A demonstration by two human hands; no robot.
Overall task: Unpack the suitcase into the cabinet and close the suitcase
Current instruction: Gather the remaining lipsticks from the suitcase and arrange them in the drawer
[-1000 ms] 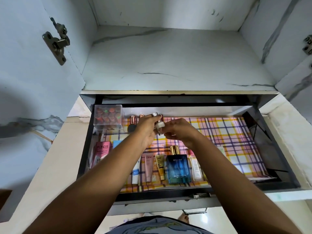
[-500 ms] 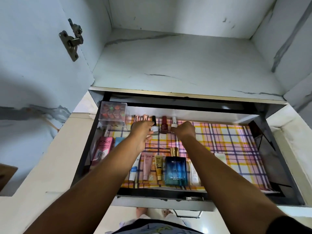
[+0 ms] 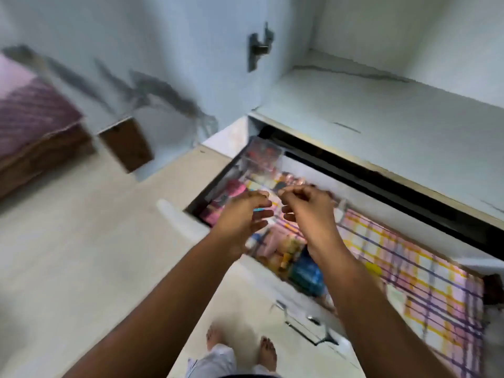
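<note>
No text, brand, number or sign is being shown legibly anywhere. The frame is being smeared by motion blur. Printing is being hinted at on the blue bottle (image 3: 306,274) lying in the open drawer (image 3: 425,271), but no letters are being resolved there. The pink pack (image 3: 234,190) at the drawer's left end, well to the left of the blue bottle, and the small tubes (image 3: 275,248) just left of that bottle are being rendered only as patches of colour; whatever is printed on them is not being made out.
</note>
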